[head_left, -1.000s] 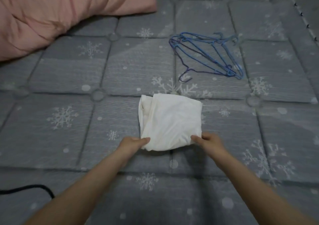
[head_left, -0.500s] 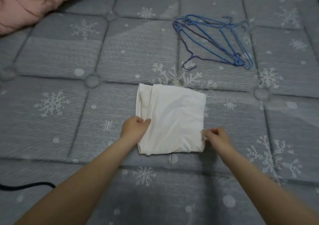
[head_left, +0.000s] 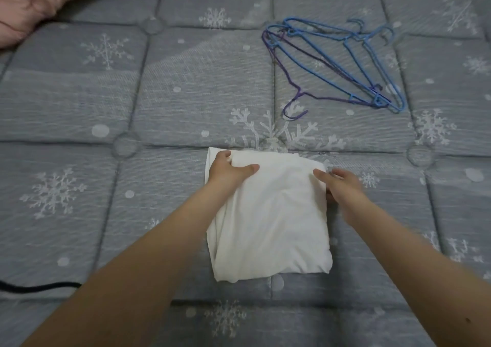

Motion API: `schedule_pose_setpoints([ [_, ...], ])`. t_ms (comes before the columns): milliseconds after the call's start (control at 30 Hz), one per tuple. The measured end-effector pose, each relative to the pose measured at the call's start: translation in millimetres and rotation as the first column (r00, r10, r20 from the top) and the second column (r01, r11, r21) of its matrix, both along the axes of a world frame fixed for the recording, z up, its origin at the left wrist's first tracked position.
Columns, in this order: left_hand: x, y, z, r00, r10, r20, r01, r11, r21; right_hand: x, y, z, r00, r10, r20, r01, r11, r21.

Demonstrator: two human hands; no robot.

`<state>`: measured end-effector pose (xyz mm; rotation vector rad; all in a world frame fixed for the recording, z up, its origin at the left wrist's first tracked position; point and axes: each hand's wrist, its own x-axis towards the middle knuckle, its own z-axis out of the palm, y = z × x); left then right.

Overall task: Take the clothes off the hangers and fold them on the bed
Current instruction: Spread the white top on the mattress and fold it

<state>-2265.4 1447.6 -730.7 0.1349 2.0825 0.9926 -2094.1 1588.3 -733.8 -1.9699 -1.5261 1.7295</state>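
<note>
Hands at far corners of folded white garment (head_left: pixel 268 219) on bed (head_left: pixel 79 107): left hand (head_left: pixel 228 172) gripping, thumb on top; right hand (head_left: pixel 338 184) blurred, fingers apparently pinching the edge. Empty hangers (head_left: pixel 337 62) beyond fingertips, set aside.

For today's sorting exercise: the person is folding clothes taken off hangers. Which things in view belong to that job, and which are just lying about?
Part of the job:
- white folded garment
- left hand and right hand, both gripping its far corners
- blue and purple wire hangers, bare
- grey snowflake bed cover

Just lying about:
- pink pillow
- black cable
</note>
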Motion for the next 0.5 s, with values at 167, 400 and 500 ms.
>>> schedule_pose_setpoints([
  [167,-9.9,-4.3,-3.1,0.996,-0.083,0.021,0.082,0.995,0.054,-1.8,5.9,1.6,0.995,-0.013,-0.097,0.0,0.991,-0.132],
  [400,-11.3,-26.8,4.5,0.976,-0.023,-0.218,0.083,0.959,0.269,2.4,7.9,17.2,0.855,-0.107,-0.507,-0.12,0.911,-0.395],
  [500,-10.8,-33.4,11.8,0.983,-0.051,-0.179,0.107,0.941,0.32,-3.5,4.2,23.8,0.829,-0.114,-0.548,-0.171,0.88,-0.442],
])
